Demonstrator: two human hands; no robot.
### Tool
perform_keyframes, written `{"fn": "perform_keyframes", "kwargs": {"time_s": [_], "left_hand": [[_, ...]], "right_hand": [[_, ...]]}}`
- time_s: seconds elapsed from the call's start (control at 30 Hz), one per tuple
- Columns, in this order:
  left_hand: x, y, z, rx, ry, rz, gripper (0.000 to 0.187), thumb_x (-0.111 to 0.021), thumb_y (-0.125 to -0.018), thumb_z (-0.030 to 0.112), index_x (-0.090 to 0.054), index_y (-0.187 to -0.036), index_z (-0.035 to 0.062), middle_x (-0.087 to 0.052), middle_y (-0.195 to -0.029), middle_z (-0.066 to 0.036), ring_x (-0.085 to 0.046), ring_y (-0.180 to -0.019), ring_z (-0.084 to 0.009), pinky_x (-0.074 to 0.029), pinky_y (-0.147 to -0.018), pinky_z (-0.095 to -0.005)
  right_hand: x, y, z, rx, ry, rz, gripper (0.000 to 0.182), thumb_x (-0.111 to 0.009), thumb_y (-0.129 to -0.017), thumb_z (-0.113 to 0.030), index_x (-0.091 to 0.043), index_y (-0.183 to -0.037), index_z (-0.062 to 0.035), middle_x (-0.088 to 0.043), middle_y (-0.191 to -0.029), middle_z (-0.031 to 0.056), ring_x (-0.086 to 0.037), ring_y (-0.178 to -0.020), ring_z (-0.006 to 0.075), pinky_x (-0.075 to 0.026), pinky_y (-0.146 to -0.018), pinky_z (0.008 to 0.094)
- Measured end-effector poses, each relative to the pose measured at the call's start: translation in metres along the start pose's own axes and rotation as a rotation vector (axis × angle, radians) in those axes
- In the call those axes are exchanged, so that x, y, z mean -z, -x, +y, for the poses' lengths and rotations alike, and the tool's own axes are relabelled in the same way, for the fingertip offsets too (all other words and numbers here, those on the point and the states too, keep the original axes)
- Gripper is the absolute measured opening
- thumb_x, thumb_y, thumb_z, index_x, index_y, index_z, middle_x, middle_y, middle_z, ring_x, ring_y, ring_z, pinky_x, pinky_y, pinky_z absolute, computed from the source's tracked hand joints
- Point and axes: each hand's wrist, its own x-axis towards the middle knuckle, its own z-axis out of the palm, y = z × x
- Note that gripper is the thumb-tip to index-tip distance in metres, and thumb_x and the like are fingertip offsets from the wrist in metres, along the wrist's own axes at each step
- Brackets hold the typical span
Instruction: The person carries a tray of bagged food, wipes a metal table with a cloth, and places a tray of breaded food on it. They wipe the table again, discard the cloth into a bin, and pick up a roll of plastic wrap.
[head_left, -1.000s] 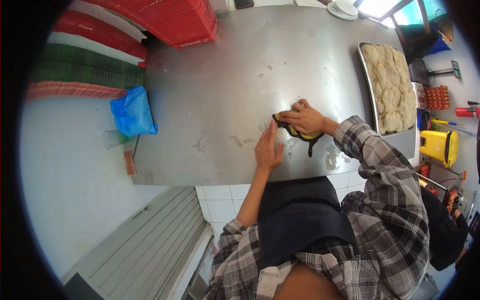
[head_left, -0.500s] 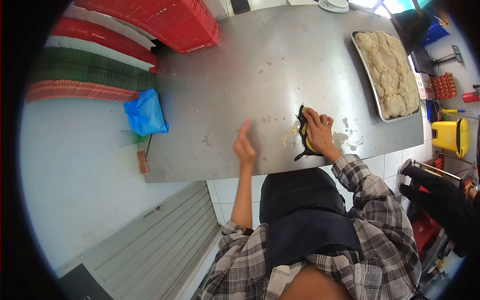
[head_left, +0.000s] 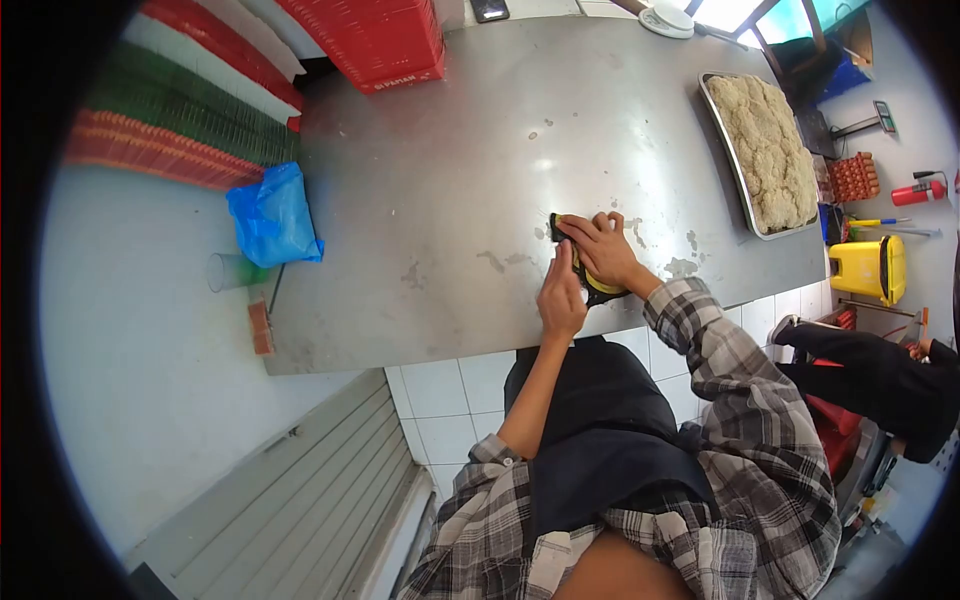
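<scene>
My right hand [head_left: 603, 250] is wrapped over a black and yellow cloth [head_left: 606, 292], pressing it on the metal table [head_left: 450, 200] close to the front edge. Against the cloth's left side is my left hand [head_left: 563, 297], its fingers pressed together and pointing away from me. Its fingertips meet the cloth beside the right fingers; whether it grips the cloth or something small is hidden. Grey smudges and small wet-looking spots mark the metal around both hands.
A tray of breaded-looking food [head_left: 765, 150] lies at the right. Red crates [head_left: 375, 45] stand at the back left, a blue bag [head_left: 275, 215] at the left edge. A white scale [head_left: 667, 20] sits at the back. Beyond the table's right side is another person [head_left: 860, 375].
My left hand has moved right to the cloth. My right hand has shifted slightly left with the cloth, and the pale crumbs beside it no longer show. The view has shifted a little.
</scene>
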Motion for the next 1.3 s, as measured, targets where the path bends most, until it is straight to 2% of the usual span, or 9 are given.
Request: {"fn": "perform_keyframes", "kwargs": {"time_s": [0.1, 0.17, 0.27, 0.33, 0.43, 0.63, 0.87, 0.97, 1.3], "left_hand": [[0.019, 0.016, -0.011, 0.027, 0.050, 0.300, 0.049, -0.024, -0.097, 0.026, -0.042, -0.129, -0.0065, -0.047, -0.130, -0.022, -0.047, -0.121, -0.0314, -0.034, -0.103, -0.0382], [0.052, 0.042, -0.012, 0.342, 0.500, 0.251, 0.053, -0.021, -0.098, 0.031, -0.043, -0.127, -0.0080, -0.047, -0.130, -0.024, -0.048, -0.120, -0.0275, -0.035, -0.102, -0.0376], [0.096, 0.090, -0.009, 0.681, 0.785, -0.023, 0.057, -0.023, -0.098, 0.037, -0.043, -0.127, -0.0078, -0.046, -0.129, -0.025, -0.049, -0.119, -0.0289, -0.036, -0.102, -0.0373], [0.096, 0.117, -0.021, 0.992, 1.018, -0.541, 0.058, -0.027, -0.096, 0.039, -0.042, -0.129, -0.0069, -0.047, -0.128, -0.025, -0.048, -0.119, -0.0312, -0.035, -0.103, -0.0372], [0.054, 0.125, -0.031, 1.211, 1.283, -0.726, 0.062, -0.032, -0.093, 0.040, -0.036, -0.132, -0.0088, -0.041, -0.134, -0.026, -0.041, -0.125, -0.0337, -0.033, -0.105, -0.0383], [-0.042, 0.102, -0.057, 1.211, 1.857, -0.813, 0.075, -0.032, -0.091, 0.046, -0.019, -0.136, -0.0132, -0.024, -0.140, -0.032, -0.023, -0.134, -0.0399, -0.025, -0.109, -0.0422], [-0.027, 0.076, -0.061, 1.565, 2.045, -0.843, 0.083, -0.030, -0.091, 0.053, -0.009, -0.138, -0.0123, -0.014, -0.141, -0.036, -0.014, -0.134, -0.0457, -0.023, -0.108, -0.0510], [-0.010, 0.062, -0.064, 1.520, 1.931, -1.006, 0.083, -0.034, -0.087, 0.058, -0.019, -0.138, -0.0055, -0.021, -0.142, -0.030, -0.023, -0.133, -0.0408, -0.032, -0.104, -0.0510], [0.042, 0.061, -0.114, 1.575, 1.748, -0.901, 0.079, -0.036, -0.087, 0.057, -0.024, -0.136, -0.0026, -0.026, -0.140, -0.027, -0.029, -0.130, -0.0383, -0.035, -0.101, -0.0501]], "right_hand": [[0.006, -0.013, 0.008, 0.183, -0.007, -0.080, 0.048, -0.051, -0.081, -0.019, -0.046, -0.128, -0.0143, -0.044, -0.130, -0.0021, -0.043, -0.095, 0.0240, -0.029, -0.088, 0.0453], [0.007, -0.021, 0.010, 0.323, -0.048, -0.164, 0.049, -0.051, -0.081, -0.020, -0.045, -0.129, -0.0154, -0.044, -0.130, -0.0038, -0.042, -0.095, 0.0233, -0.030, -0.088, 0.0441], [-0.002, -0.030, 0.015, 0.505, -0.104, -0.141, 0.049, -0.053, -0.080, -0.019, -0.046, -0.128, -0.0181, -0.044, -0.130, -0.0061, -0.042, -0.093, 0.0222, -0.031, -0.087, 0.0430], [-0.001, -0.029, 0.014, 0.621, -0.095, -0.147, 0.045, -0.053, -0.080, -0.019, -0.050, -0.124, -0.0219, -0.045, -0.128, -0.0081, -0.042, -0.093, 0.0214, -0.031, -0.086, 0.0418], [0.003, -0.025, 0.021, 0.688, -0.188, -0.164, 0.041, -0.052, -0.081, -0.018, -0.052, -0.121, -0.0239, -0.046, -0.127, -0.0094, -0.042, -0.094, 0.0213, -0.032, -0.087, 0.0408], [0.014, 0.029, 0.039, 0.502, -0.144, -0.156, 0.038, -0.053, -0.080, -0.016, -0.055, -0.118, -0.0249, -0.046, -0.130, -0.0104, -0.041, -0.094, 0.0212, -0.030, -0.088, 0.0423], [0.010, 0.075, -0.015, -0.276, -0.073, 0.047, 0.051, -0.055, -0.074, -0.007, -0.051, -0.123, -0.0184, -0.046, -0.128, -0.0031, -0.043, -0.097, 0.0237, -0.028, -0.088, 0.0418], [-0.002, 0.066, -0.040, -0.303, -0.024, 0.056, 0.050, -0.056, -0.075, -0.012, -0.049, -0.124, -0.0175, -0.045, -0.129, -0.0040, -0.043, -0.094, 0.0258, -0.031, -0.086, 0.0435], [-0.022, 0.037, -0.089, -0.051, -0.145, -0.078, 0.039, -0.055, -0.075, -0.014, -0.056, -0.113, -0.0237, -0.047, -0.127, -0.0112, -0.044, -0.093, 0.0231, -0.031, -0.089, 0.0448]]}}
